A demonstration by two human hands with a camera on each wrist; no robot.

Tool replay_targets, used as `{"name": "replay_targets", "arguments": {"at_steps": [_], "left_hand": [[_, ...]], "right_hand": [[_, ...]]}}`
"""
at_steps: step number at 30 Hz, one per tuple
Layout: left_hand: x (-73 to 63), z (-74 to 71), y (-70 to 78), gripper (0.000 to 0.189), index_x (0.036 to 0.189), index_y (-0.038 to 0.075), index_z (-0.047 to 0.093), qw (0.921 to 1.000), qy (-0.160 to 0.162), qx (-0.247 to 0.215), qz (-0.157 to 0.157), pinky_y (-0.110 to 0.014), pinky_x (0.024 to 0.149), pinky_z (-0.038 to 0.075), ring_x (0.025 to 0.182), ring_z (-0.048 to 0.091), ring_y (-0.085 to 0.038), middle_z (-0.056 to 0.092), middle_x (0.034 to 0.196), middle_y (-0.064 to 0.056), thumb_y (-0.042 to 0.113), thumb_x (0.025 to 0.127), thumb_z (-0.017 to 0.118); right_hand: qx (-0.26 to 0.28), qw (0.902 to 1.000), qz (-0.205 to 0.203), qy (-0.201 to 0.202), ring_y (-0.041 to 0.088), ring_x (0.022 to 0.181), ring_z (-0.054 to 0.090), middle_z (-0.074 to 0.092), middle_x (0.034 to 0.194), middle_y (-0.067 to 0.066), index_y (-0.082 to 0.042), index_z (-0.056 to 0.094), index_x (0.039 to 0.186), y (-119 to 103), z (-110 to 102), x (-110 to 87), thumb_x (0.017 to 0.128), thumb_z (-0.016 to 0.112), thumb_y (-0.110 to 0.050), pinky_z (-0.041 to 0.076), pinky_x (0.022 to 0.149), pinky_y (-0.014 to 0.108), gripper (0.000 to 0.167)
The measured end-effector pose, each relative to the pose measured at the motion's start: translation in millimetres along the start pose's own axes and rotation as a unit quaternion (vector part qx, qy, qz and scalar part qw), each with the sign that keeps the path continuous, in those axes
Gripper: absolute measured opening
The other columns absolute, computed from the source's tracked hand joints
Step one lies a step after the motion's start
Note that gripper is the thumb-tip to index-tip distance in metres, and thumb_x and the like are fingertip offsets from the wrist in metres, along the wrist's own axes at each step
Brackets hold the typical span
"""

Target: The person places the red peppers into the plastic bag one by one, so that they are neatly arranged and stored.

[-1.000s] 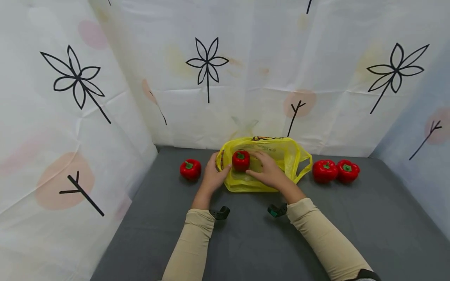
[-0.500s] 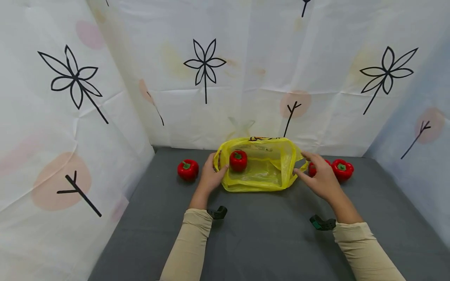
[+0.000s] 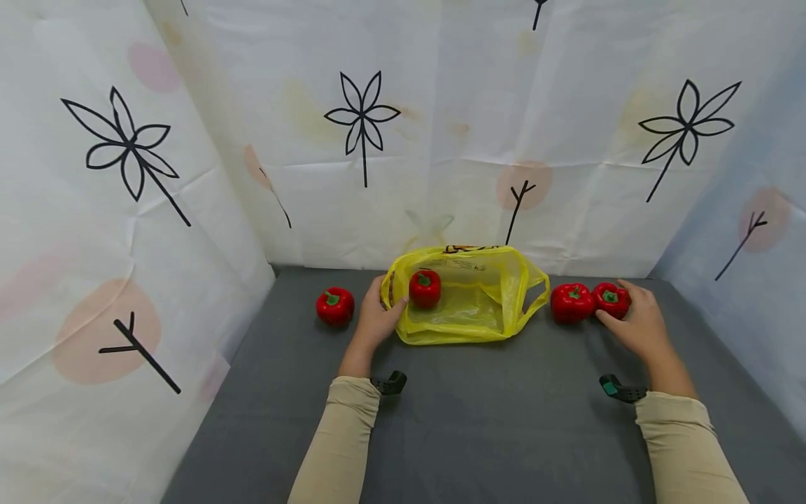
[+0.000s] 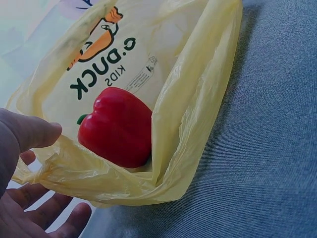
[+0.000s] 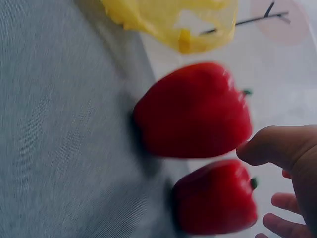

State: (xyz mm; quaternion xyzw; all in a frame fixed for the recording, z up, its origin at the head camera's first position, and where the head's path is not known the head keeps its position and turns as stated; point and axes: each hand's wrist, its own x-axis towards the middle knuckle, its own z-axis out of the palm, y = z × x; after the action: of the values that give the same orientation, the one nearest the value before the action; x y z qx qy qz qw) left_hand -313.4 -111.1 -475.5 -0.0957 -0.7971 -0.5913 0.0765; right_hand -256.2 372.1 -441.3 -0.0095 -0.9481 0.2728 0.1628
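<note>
A yellow plastic bag [image 3: 462, 332] lies on its side with its mouth toward me. Inside its left part sits a red bell pepper [image 4: 116, 130]. My left hand [image 3: 376, 320] holds the bag's left edge, thumb at the mouth and fingers behind the plastic. Two more bell peppers stand side by side to the right of the bag, a nearer-to-bag pepper [image 3: 571, 303] and a far-right pepper [image 3: 610, 299]. My right hand [image 3: 642, 325] is at the far-right pepper, thumb in front and fingers spread behind it; in the right wrist view the fingers [image 5: 285, 225] are apart.
Another red bell pepper [image 3: 335, 306] stands left of my left hand. The grey table [image 3: 491, 427] meets a white patterned cloth [image 3: 441, 175] at the back, and cloth also hangs at both sides. A loop handle [image 3: 537, 301] sticks out on the bag's right.
My right hand has left the mouth of the bag and moved right, past its handle, to the far-right pepper. The left hand stays at the bag's left edge.
</note>
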Motion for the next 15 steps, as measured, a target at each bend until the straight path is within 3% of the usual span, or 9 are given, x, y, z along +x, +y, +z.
{"name": "replay_targets", "arguments": {"at_steps": [15], "left_hand": [[1.1,-1.6,-2.0,0.058,0.153,0.015,0.049,0.9998,0.002,0.017,0.002,-0.050,0.103,0.056,0.128,0.062,-0.031,0.060,0.142,-0.013,0.020,0.101,0.074]], "right_hand": [[0.005,0.9993,0.030,-0.022,0.068,0.139,0.028,0.027,0.154,0.051,0.016,0.017,0.161,29.0,15.5,10.8,0.102,0.066,-0.016,0.030,0.110,0.081,0.083]]}}
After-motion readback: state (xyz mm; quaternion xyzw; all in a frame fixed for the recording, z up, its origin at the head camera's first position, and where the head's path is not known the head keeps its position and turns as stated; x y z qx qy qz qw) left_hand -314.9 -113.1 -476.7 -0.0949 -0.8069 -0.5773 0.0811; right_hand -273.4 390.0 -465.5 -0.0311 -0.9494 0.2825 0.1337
